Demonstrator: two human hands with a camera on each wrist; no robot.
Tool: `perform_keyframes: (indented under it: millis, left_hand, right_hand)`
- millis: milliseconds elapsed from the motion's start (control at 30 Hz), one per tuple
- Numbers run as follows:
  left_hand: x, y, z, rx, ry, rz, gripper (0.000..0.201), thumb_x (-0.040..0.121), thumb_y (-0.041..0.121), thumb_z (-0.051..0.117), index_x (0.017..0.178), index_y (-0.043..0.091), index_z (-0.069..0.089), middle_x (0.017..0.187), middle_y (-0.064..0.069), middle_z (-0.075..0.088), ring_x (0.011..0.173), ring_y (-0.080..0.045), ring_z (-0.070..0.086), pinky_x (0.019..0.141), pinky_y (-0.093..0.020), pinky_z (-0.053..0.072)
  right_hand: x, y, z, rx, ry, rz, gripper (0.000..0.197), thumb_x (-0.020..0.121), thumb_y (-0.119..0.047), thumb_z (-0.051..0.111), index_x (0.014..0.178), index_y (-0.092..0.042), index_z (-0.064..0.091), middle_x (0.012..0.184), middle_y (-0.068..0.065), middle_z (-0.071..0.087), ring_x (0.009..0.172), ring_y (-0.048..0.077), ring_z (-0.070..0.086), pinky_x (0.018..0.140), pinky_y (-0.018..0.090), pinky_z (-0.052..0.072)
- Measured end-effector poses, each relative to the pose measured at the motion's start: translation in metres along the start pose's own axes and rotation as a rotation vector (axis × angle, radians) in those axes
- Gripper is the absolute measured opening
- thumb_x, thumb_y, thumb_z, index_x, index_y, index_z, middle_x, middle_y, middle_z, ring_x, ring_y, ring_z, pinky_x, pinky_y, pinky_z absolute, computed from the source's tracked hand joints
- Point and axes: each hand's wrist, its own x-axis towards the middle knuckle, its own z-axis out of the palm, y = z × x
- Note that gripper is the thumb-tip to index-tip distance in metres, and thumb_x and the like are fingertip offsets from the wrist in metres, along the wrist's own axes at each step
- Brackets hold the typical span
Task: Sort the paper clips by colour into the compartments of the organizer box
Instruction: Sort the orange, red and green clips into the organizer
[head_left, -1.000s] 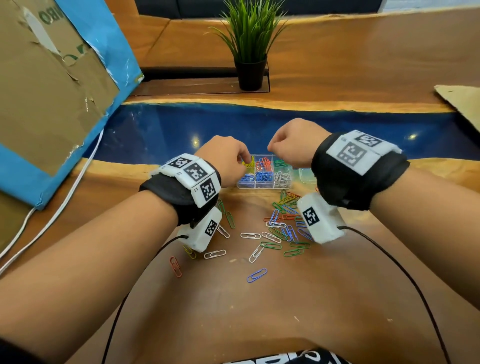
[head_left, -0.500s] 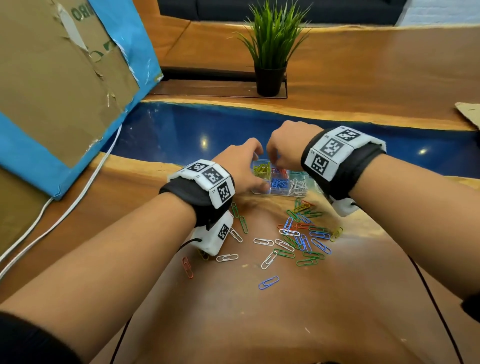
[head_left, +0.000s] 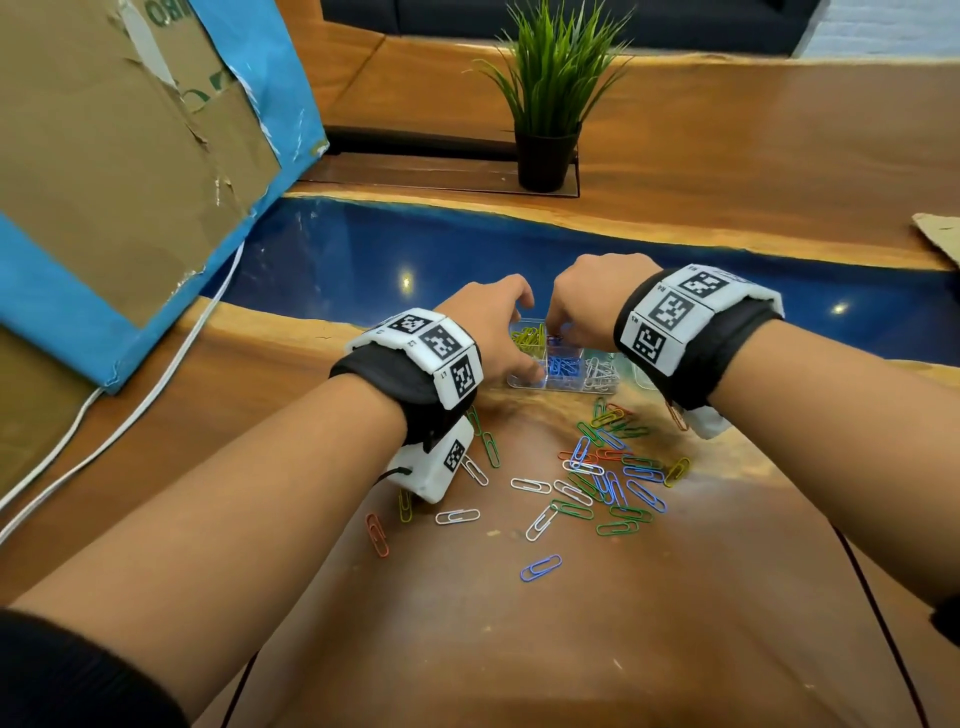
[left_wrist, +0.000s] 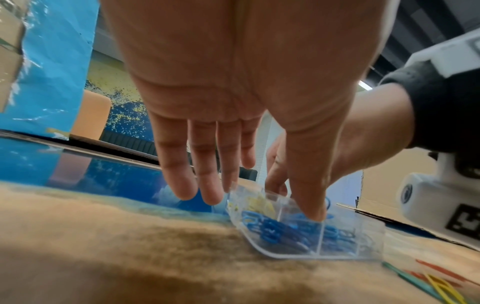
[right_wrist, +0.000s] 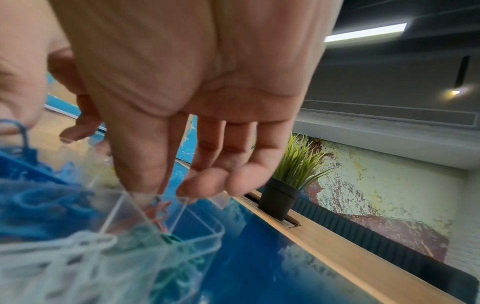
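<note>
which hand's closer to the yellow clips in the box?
Left. The left hand rests on the organizer box right beside the yellow clips. The right hand reaches into the next compartment over, where the red clips sit.

Scene is viewed from above by head cam; organizer box (head_left: 563, 371) is shared close-up by both wrist cams, palm-side.

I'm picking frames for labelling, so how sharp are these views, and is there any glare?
Head view: sharp, with small lamp glints on the blue resin strip. Left wrist view: organizer box soft, foreground tabletop blurred. Right wrist view: box and clips smeared, potted plant clearer.
</note>
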Motion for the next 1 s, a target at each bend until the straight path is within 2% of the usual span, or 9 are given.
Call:
perform_keyframes:
  millis: [267,367,433,533,667,733,800,867,1000]
  left_hand:
    - [0.002,0.0,-0.002,0.002,-0.007,-0.016,0.073,0.064,0.041,0.083,0.124,0.023,0.044,0.123,0.005,0.058,0.096,-0.015,0.053,0.081,-0.031,0.045]
    - [0.002,-0.001,-0.001,0.001,0.003,-0.02,0.073,0.063,0.042,0.083,0.123,0.023,0.045,0.122,0.004,0.058,0.1,-0.017,0.055,0.083,-0.032,0.046]
    - [0.002,-0.001,-0.002,0.001,0.002,-0.019,0.074,0.063,0.042,0.083,0.123,0.023,0.045,0.121,0.004,0.059,0.099,-0.016,0.054,0.081,-0.031,0.045]
    - [0.003,0.0,-0.003,0.006,-0.005,-0.018,0.074,0.063,0.042,0.083,0.124,0.022,0.045,0.121,0.003,0.059,0.101,-0.017,0.056,0.082,-0.031,0.045]
    - [0.002,0.001,-0.003,0.01,-0.002,-0.022,0.074,0.063,0.042,0.083,0.124,0.022,0.045,0.122,0.002,0.059,0.103,-0.019,0.057,0.085,-0.034,0.048]
    - [0.002,0.001,-0.002,0.006,-0.002,-0.025,0.074,0.063,0.042,0.083,0.123,0.022,0.045,0.121,0.002,0.059,0.102,-0.019,0.057,0.083,-0.032,0.047]
    - [0.002,0.0,-0.002,0.0,-0.001,-0.026,0.074,0.063,0.043,0.083,0.123,0.022,0.045,0.122,0.002,0.059,0.102,-0.019,0.057,0.082,-0.032,0.046]
    - [0.003,0.0,-0.002,-0.003,-0.002,-0.027,0.074,0.063,0.043,0.083,0.123,0.022,0.046,0.122,0.002,0.059,0.103,-0.019,0.057,0.082,-0.032,0.046]
    - [0.002,0.0,-0.002,-0.006,0.0,-0.023,0.073,0.064,0.041,0.083,0.123,0.021,0.046,0.122,0.002,0.059,0.104,-0.019,0.057,0.082,-0.031,0.045]
  right_hand:
    - [-0.004,0.012,0.004,-0.176,0.015,-0.198,0.024,0.095,-0.036,0.049,0.113,-0.041,0.063,0.103,-0.007,0.05,0.101,0.021,0.057,0.061,0.03,0.04]
    - [-0.004,0.012,0.006,-0.222,0.026,-0.214,0.025,0.096,-0.033,0.046,0.116,-0.037,0.061,0.103,-0.005,0.051,0.1,0.021,0.058,0.06,0.03,0.04]
    - [-0.002,0.013,0.008,-0.222,0.016,-0.207,0.026,0.096,-0.031,0.046,0.118,-0.039,0.059,0.106,-0.005,0.053,0.098,0.022,0.058,0.06,0.03,0.041]
    - [0.002,0.012,0.006,-0.184,-0.03,-0.157,0.025,0.094,-0.03,0.05,0.113,-0.041,0.062,0.1,-0.005,0.054,0.094,0.024,0.06,0.06,0.03,0.04]
    - [0.009,0.01,0.001,-0.16,-0.034,-0.132,0.017,0.086,-0.016,0.055,0.094,-0.02,0.07,0.091,0.003,0.06,0.076,0.027,0.056,0.057,0.029,0.035]
    - [0.011,0.013,0.004,-0.22,-0.01,-0.196,0.021,0.087,-0.013,0.055,0.099,-0.025,0.068,0.098,0.002,0.063,0.082,0.027,0.06,0.055,0.028,0.035]
    - [0.011,0.016,0.007,-0.243,-0.007,-0.235,0.03,0.092,-0.019,0.054,0.113,-0.037,0.064,0.103,-0.003,0.061,0.091,0.025,0.062,0.056,0.028,0.037]
    - [0.011,0.017,0.008,-0.214,-0.02,-0.225,0.032,0.095,-0.025,0.05,0.119,-0.043,0.059,0.106,-0.005,0.057,0.097,0.024,0.06,0.058,0.029,0.038]
    - [0.015,0.012,0.007,-0.144,-0.061,-0.142,0.023,0.091,-0.026,0.053,0.106,-0.034,0.069,0.11,-0.001,0.06,0.097,0.026,0.061,0.062,0.029,0.041]
